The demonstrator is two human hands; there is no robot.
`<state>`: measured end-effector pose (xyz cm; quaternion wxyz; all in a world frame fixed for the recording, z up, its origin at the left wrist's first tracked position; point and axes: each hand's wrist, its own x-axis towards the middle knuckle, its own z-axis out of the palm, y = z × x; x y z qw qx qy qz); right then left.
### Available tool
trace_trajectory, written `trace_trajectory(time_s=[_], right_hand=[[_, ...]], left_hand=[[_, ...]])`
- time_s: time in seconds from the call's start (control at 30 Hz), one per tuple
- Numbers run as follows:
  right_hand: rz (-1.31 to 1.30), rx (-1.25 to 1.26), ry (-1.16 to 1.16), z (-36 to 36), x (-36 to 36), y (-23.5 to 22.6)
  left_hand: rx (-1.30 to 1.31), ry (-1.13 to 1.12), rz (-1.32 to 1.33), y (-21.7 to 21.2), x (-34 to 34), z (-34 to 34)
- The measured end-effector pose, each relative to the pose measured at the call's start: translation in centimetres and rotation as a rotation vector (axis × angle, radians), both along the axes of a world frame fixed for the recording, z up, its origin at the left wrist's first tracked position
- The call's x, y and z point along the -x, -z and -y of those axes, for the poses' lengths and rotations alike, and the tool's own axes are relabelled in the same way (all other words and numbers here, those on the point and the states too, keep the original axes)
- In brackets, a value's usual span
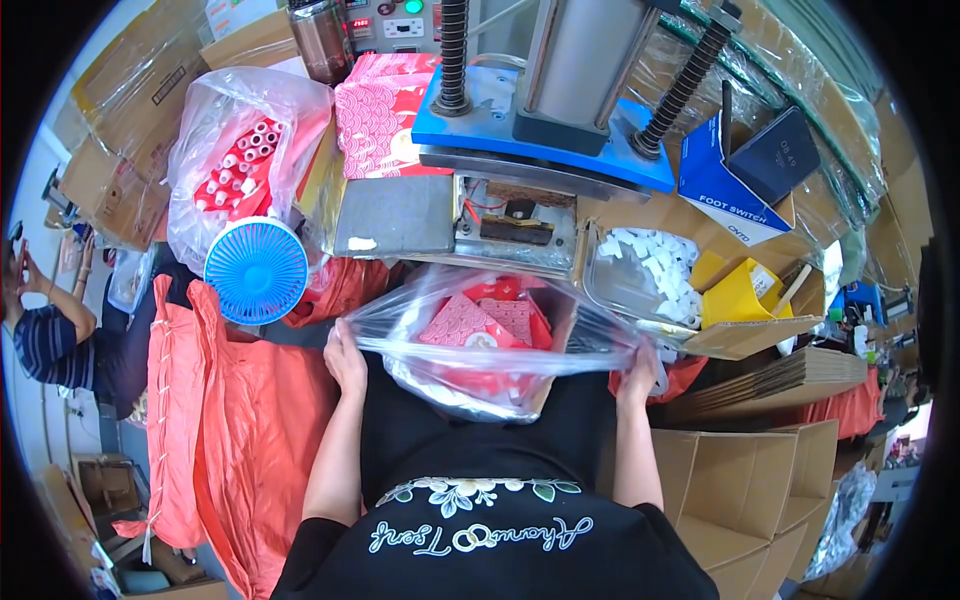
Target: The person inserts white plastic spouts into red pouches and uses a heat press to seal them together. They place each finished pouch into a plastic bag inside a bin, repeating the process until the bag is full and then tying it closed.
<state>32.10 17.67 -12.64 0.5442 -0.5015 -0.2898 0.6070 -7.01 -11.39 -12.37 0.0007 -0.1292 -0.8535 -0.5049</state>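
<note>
A clear plastic bag (400, 375) lines a cardboard box (556, 345) in front of my body. Inside lie several red-and-pink patterned packets (465, 330), seen partly through the film. My left hand (345, 358) grips the bag's mouth at its left corner. At the opposite corner my right hand (637, 372) is closed on the same edge. Between the two hands the rim is stretched wide, its near edge drawn into a taut band.
A press with a blue plate (490, 95) stands over the bench. A blue fan (256, 270), a bag of red-and-white rolls (240, 170), and a tray of white plastic pieces (650, 270) surround the work. Left hangs an orange sack (240, 400); right are flattened cartons (780, 385). Another person (60, 330) is at far left.
</note>
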Motion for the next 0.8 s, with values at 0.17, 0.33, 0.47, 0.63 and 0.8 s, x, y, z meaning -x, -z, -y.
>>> trace_trajectory(time_s=[0.17,0.33,0.47,0.63,0.8], right_hand=[[-0.368,0.227,-0.023,2.4,-5.8,3.1],[-0.712,0.153,-0.031,2.2,-6.5,2.4],[-0.350,-0.107,-0.285,1.9,-5.2,-3.3],[0.717,-0.911,-0.757,4.8,2.4,-15.3],[0.719,-1.034,-1.242,9.2,11.5,-15.3]], left_hand=[[-1.097,-0.029,0.917,1.9,1.2,0.1],[-1.301,0.289,0.912,-1.3,0.9,-0.9],[-1.200,0.380,0.979,-6.8,-1.6,-2.6],[-0.705,0.712,0.979,-10.0,-8.0,-6.4],[-0.317,1.230,0.795,-8.6,-11.0,-8.1]])
